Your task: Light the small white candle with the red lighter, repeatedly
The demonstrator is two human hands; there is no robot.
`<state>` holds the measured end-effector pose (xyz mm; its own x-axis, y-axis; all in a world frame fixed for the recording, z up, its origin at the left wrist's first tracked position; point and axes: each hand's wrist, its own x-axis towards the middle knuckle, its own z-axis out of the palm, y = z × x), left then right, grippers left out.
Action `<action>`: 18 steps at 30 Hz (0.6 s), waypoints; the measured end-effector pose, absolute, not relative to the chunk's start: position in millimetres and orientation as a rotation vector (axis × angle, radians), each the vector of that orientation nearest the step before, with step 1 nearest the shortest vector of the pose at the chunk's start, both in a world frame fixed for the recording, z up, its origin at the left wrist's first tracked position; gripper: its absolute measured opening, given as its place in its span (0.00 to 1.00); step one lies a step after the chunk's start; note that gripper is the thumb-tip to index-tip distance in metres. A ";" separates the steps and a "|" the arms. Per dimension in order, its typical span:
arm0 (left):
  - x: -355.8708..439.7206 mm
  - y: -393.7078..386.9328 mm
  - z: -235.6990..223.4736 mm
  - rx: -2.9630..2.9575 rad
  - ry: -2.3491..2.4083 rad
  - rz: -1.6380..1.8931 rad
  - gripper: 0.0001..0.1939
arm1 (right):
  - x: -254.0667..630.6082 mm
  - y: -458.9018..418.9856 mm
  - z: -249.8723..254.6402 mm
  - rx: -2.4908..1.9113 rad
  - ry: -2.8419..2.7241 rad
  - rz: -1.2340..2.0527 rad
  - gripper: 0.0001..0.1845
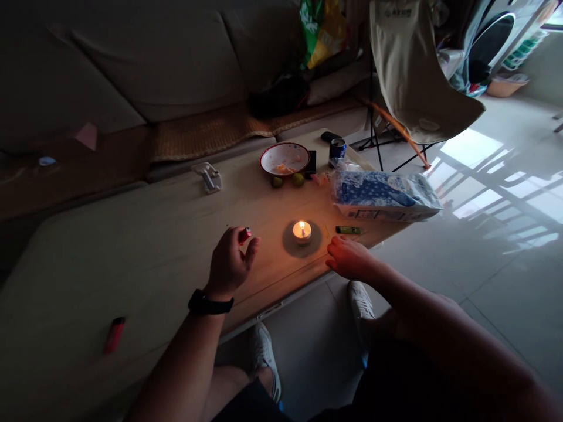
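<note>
My left hand [229, 264], with a black watch on its wrist, pinches a small red object [244, 235] between thumb and fingers, above the tabletop. It could be a lighter top, but it is too small to tell. A lit tealight candle [301, 231] burns on a dark round mat between my hands. My right hand [349, 259] rests on the table's near edge, fingers apart and holding nothing. Just beyond its fingers lies a green lighter [349, 230]. A red lighter [114, 335] lies far to the left on the pale surface.
A white bowl [284, 159] with food scraps stands beyond the candle, with two green limes [287, 180] before it. Nearby are a blue can [337, 149] and a blue-and-white package [385, 196]. A sofa [132, 70] runs behind; a folding chair [417, 64] stands right.
</note>
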<state>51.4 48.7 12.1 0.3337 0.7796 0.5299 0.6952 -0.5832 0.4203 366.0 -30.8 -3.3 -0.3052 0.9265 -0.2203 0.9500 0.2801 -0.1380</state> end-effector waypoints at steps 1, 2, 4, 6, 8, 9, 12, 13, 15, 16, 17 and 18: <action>50.7 48.1 11.9 2.465 1.373 1.083 0.12 | 365.8 -30.9 -2.6 1.787 2.438 -0.367 0.15; 50.1 47.6 11.7 2.461 1.376 1.077 0.11 | 365.7 -30.8 -2.1 1.782 2.442 -0.363 0.16; 49.5 46.4 11.6 2.450 1.383 1.063 0.11 | 365.4 -30.5 -1.5 1.776 2.448 -0.363 0.16; 49.2 45.6 11.6 2.443 1.392 1.047 0.11 | 365.2 -29.8 -1.4 1.785 2.437 -0.374 0.16; 49.1 45.1 11.4 2.446 1.406 1.032 0.11 | 365.0 -29.3 -1.4 1.800 2.420 -0.380 0.16; 49.0 45.1 11.2 2.447 1.416 1.027 0.11 | 365.0 -29.2 -1.4 1.803 2.419 -0.377 0.15; 49.2 45.2 10.5 2.441 1.435 1.011 0.12 | 365.2 -29.7 -1.1 1.798 2.432 -0.368 0.15; 49.4 45.2 10.4 2.436 1.435 1.009 0.12 | 365.3 -30.0 -0.9 1.797 2.433 -0.372 0.15; 49.9 45.0 10.4 2.431 1.429 1.011 0.12 | 365.3 -30.3 -0.7 1.800 2.427 -0.382 0.15; 50.2 44.8 10.6 2.429 1.426 1.012 0.12 | 365.4 -30.3 -0.8 1.801 2.425 -0.383 0.15; 50.7 44.6 10.8 2.429 1.423 1.011 0.12 | 365.4 -30.2 -1.0 1.799 2.426 -0.381 0.15; 51.2 44.4 11.0 2.429 1.422 1.008 0.12 | 365.5 -30.1 -1.4 1.795 2.431 -0.378 0.15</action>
